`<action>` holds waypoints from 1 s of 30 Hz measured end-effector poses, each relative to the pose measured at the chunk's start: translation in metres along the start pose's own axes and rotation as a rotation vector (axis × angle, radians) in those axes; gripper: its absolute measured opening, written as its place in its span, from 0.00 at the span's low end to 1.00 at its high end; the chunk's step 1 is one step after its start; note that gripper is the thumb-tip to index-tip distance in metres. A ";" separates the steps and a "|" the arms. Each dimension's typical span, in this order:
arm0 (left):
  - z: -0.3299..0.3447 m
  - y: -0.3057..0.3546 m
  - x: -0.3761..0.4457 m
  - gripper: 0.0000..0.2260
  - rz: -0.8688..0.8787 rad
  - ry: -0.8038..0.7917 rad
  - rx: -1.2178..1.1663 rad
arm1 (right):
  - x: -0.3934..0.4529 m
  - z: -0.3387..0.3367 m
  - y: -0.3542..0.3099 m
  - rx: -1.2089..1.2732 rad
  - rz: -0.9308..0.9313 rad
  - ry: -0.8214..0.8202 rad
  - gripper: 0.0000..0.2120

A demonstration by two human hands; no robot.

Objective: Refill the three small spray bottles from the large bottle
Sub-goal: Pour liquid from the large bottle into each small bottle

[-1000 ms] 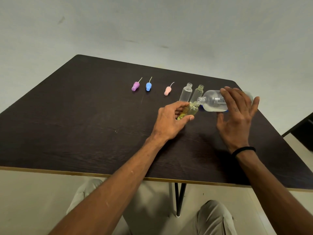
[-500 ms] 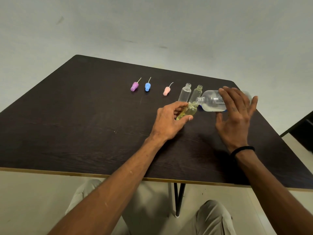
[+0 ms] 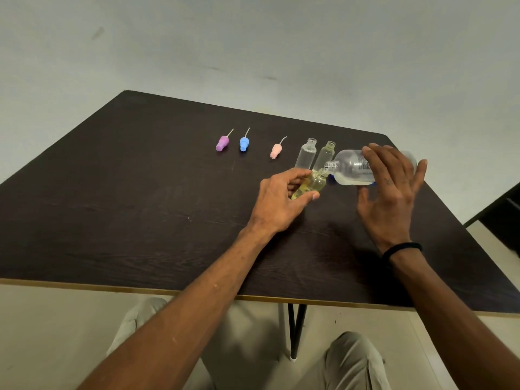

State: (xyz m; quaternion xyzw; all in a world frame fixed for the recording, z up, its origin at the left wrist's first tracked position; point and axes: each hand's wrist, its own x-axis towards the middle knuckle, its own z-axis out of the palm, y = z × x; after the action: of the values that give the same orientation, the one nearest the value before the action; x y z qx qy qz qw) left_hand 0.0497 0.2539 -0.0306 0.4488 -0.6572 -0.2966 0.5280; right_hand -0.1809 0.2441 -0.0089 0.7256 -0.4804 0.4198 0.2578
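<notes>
A small bottle (image 3: 309,185) with yellow liquid in it is held tilted in the left hand (image 3: 281,202), with the thumb and fingers closed around its sides. The large bottle (image 3: 351,168) is held on its side in the right hand (image 3: 394,190), and the fingers are wrapped over its top. Its open mouth is pointed left and is touching the mouth of the small bottle. A little clear liquid is seen lying along its low side. A white label with dark print is stuck on the large bottle, but the words are too small to be read. Two more small bottles are stood upright just behind the hands: a clear bottle (image 3: 306,154) on the left and a pale yellow bottle (image 3: 324,156) right beside it. No caps are on them. Three spray tops are laid in a row farther left on the dark table (image 3: 126,192): a purple top (image 3: 222,143), a blue top (image 3: 244,143) and a pink top (image 3: 276,150). A black band (image 3: 401,249) is worn on the right wrist.
</notes>
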 end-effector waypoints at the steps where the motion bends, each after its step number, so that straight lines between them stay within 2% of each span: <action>1: 0.000 0.000 0.000 0.23 0.000 -0.001 0.001 | 0.000 0.000 0.000 -0.001 0.000 0.000 0.36; 30: -0.002 0.002 -0.001 0.22 0.012 -0.003 0.006 | 0.001 -0.001 -0.001 -0.010 0.008 -0.007 0.35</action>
State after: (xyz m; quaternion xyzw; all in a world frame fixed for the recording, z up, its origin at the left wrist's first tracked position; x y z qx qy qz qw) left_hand 0.0509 0.2555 -0.0288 0.4460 -0.6617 -0.2922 0.5271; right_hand -0.1803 0.2453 -0.0078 0.7240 -0.4863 0.4156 0.2582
